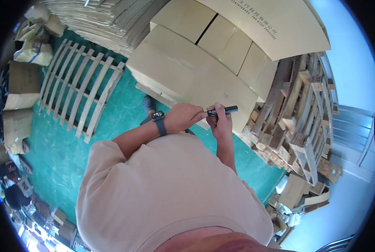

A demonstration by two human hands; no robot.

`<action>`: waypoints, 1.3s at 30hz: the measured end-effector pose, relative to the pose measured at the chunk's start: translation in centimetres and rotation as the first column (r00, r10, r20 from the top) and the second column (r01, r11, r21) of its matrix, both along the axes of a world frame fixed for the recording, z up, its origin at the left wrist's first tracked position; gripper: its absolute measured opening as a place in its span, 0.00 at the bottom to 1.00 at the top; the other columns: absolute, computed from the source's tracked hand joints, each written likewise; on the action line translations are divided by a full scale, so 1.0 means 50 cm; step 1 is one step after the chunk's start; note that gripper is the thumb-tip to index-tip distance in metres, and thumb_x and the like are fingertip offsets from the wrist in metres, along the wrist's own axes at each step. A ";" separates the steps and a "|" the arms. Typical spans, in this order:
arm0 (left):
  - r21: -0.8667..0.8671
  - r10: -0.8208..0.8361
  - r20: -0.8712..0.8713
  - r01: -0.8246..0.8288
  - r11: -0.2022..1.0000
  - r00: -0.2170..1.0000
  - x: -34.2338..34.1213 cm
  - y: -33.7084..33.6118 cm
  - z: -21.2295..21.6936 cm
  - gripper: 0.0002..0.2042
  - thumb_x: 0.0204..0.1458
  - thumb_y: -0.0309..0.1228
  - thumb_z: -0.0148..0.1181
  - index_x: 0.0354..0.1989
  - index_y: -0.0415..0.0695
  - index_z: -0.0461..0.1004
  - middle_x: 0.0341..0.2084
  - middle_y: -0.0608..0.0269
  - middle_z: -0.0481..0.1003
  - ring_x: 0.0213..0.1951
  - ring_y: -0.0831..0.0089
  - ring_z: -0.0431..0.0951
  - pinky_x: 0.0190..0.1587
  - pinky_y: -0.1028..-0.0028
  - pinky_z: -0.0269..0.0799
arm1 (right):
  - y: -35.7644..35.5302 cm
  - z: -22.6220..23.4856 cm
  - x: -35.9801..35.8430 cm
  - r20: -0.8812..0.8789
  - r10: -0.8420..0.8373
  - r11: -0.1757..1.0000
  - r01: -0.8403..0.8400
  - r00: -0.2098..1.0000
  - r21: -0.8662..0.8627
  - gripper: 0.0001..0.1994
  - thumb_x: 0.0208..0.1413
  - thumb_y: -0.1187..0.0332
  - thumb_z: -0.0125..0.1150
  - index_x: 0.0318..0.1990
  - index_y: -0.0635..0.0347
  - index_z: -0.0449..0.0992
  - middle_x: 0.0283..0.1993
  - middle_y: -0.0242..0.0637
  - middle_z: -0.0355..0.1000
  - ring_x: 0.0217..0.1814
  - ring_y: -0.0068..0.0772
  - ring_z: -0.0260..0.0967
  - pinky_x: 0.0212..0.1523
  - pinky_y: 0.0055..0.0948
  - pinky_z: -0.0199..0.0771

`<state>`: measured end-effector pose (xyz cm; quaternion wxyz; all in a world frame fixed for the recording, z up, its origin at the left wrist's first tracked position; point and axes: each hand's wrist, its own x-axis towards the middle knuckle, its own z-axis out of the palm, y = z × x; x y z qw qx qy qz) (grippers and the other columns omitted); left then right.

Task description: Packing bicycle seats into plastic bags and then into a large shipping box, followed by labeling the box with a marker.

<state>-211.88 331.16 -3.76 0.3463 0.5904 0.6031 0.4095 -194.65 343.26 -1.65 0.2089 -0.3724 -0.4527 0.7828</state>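
Note:
A black marker pen [230, 110] is held crosswise in front of my chest, between both hands. My right hand [222, 123] is closed round its barrel, with the dark right end sticking out past the fingers. The fingertips of my left hand [182, 116] pinch the pen's other end, and they hide that tip. A dark smartwatch [158, 119] is strapped on my left wrist. Just beyond my hands is the long side of a large brown cardboard box [187, 69].
Wooden pallets [298, 111] are stacked at the right, and a slatted pallet [80, 86] lies at the left on the green floor [61, 155]. Flattened cardboard [108, 25] is piled at the far left. More cartons [229, 44] and a raised cardboard flap [279, 25] are at the back.

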 end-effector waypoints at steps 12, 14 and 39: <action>0.213 0.331 0.583 -0.533 0.819 0.742 -0.416 0.249 -0.276 0.15 0.74 0.40 0.50 0.41 0.41 0.76 0.35 0.55 0.81 0.38 0.54 0.82 0.41 0.55 0.75 | 0.400 0.034 -0.024 -0.360 -0.438 0.880 0.475 0.824 0.019 0.14 0.75 0.56 0.59 0.43 0.57 0.78 0.28 0.29 0.70 0.27 0.21 0.65 0.27 0.25 0.68; 0.053 0.790 -0.248 -0.807 0.589 0.560 -0.578 0.331 -0.313 0.14 0.70 0.40 0.54 0.49 0.40 0.74 0.47 0.48 0.81 0.54 0.43 0.79 0.58 0.48 0.73 | 0.393 -0.029 -0.101 0.013 -0.558 0.761 0.505 0.830 0.407 0.20 0.75 0.53 0.61 0.55 0.64 0.80 0.30 0.30 0.72 0.33 0.22 0.68 0.32 0.21 0.71; 0.156 0.692 -0.721 -0.968 0.194 0.022 -0.640 0.451 -0.546 0.19 0.71 0.49 0.52 0.50 0.42 0.73 0.49 0.51 0.81 0.57 0.50 0.77 0.64 0.49 0.66 | 0.518 -0.496 -0.392 0.265 0.077 0.547 -0.263 0.961 0.795 0.11 0.58 0.74 0.72 0.49 0.60 0.84 0.44 0.40 0.86 0.46 0.45 0.84 0.80 0.61 0.56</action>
